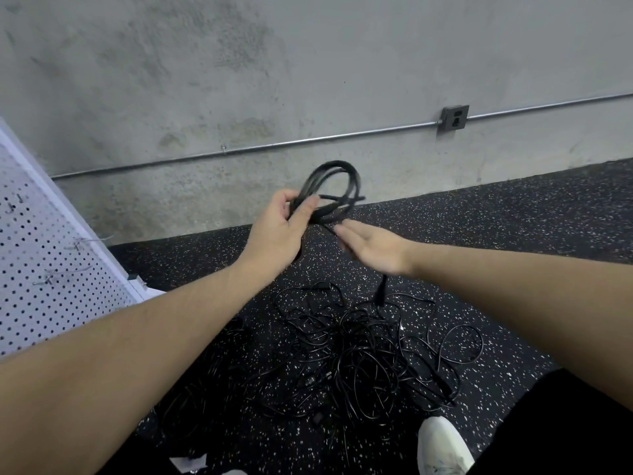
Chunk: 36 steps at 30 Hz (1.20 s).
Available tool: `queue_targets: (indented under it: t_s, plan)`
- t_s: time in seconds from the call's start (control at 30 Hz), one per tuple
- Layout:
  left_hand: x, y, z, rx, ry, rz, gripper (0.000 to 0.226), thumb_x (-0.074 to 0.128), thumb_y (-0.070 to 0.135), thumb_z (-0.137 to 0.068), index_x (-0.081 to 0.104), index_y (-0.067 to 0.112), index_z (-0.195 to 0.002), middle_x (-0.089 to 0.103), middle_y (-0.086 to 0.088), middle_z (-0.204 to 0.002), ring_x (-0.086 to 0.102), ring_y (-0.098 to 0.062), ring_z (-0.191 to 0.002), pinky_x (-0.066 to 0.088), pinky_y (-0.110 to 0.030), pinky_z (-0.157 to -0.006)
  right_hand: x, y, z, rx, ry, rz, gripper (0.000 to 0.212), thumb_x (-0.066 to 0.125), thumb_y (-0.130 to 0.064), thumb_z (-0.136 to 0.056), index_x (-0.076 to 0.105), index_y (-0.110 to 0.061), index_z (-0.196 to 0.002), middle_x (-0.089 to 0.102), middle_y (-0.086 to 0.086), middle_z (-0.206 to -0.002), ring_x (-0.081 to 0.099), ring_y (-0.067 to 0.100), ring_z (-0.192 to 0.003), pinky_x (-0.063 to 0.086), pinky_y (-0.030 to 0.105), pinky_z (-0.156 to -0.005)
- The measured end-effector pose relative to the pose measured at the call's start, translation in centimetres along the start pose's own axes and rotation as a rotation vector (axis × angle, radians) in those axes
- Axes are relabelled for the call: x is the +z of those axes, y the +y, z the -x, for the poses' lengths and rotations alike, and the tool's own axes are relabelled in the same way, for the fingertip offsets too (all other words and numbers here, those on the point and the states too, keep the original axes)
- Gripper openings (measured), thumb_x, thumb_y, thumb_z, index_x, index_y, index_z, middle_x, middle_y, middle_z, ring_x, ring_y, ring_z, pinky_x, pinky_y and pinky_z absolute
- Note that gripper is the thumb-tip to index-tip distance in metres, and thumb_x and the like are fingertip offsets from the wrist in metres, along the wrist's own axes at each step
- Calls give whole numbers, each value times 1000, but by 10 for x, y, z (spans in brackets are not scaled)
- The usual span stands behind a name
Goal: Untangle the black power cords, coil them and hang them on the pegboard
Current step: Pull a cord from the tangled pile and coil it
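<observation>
My left hand point(279, 231) grips a coil of black power cord point(337, 190), held up in front of the concrete wall. A tail of that cord runs down under my right hand point(371, 250), whose fingers are stretched flat and blurred, with the cord passing along the palm; its plug end point(381, 294) hangs below. A tangled pile of black cords point(359, 358) lies on the speckled black floor beneath my arms. The white pegboard point(44, 269) leans at the left with several metal hooks point(82, 240) on it.
A metal conduit point(308, 141) and a grey outlet box point(454, 117) run along the concrete wall. My white shoe point(443, 447) stands at the bottom right beside the pile. A scrap of white paper point(186, 462) lies at the bottom edge.
</observation>
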State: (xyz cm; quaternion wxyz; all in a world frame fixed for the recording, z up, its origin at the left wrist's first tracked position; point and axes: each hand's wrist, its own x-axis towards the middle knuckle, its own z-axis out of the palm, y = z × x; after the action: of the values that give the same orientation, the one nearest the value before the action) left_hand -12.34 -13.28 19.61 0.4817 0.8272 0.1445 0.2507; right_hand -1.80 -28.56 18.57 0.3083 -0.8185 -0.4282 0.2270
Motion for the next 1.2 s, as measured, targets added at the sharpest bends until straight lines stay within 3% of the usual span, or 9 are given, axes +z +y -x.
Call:
queue_targets:
  t_s: [0.03,0.2,0.33,0.43,0.63,0.83,1.07,1.13,1.2]
  plan:
    - [-2,-2,-2,-3,48,-43,22,49,42,-105,52,21,-112,59,9,-81,52,0,-61,41,-17,-56,4,-7,2,-54,-24,93,33,26,-42,-111,50,-23,-120,63,-5,-117,51,1,-88,44,31,-88]
    - [-19,-18,-6,-42,145,-462,33,33,51,-108,47,21,-108,58,6,-76,55,-16,-66,37,-35,-56,6,-25,-5,-300,-25,352,15,41,-30,-109,52,-23,-101,56,-12,-76,49,0,-66,35,17,-61]
    - [-23,-18,-6,23,53,-879,48,25,58,-106,56,22,-106,54,7,-69,54,-21,-66,36,-35,-58,-4,-23,-5,-318,119,382,26,51,-43,-104,69,-30,-117,62,-16,-74,53,-4,-62,45,24,-65]
    - [-23,-11,-4,99,-62,-1034,54,17,57,-106,62,26,-105,49,10,-69,53,-19,-70,34,-33,-61,-12,-22,-6,-259,289,292,20,67,-54,-91,74,-39,-102,68,-15,-75,57,-1,-61,46,27,-59]
    - [-28,0,-1,136,-347,-860,76,12,84,-81,62,27,-82,64,6,-72,61,-15,-72,39,-30,-62,-25,-15,-8,-204,321,-186,17,88,-33,-73,79,-26,-86,77,-8,-86,71,6,-85,59,36,-88]
    - [-18,-3,2,275,-482,-786,52,46,70,-93,60,23,-75,59,5,-63,54,-12,-60,40,-33,-60,-32,-14,-1,-253,218,-283,21,89,-15,-73,80,-10,-92,73,-17,-74,63,-6,-68,47,10,-69]
    - [-9,-13,6,107,-427,-124,10,47,50,-103,43,47,-111,76,16,-86,63,-10,-68,47,-40,-75,-34,16,-1,-20,103,-474,10,67,-16,-95,77,-17,-93,74,0,-78,64,8,-63,50,17,-59]
    - [-8,-11,10,111,-337,-39,26,44,39,-108,43,56,-127,77,12,-98,70,-19,-88,52,-45,-88,-28,23,-1,24,34,-380,26,57,-27,-102,72,-12,-87,64,-1,-68,52,7,-55,42,20,-51]
    - [-6,-8,12,101,-238,49,36,40,25,-111,52,45,-139,75,10,-114,69,-14,-102,52,-40,-93,-21,23,-3,28,-39,-333,38,47,-34,-106,63,-10,-81,57,-1,-66,45,11,-56,39,20,-49]
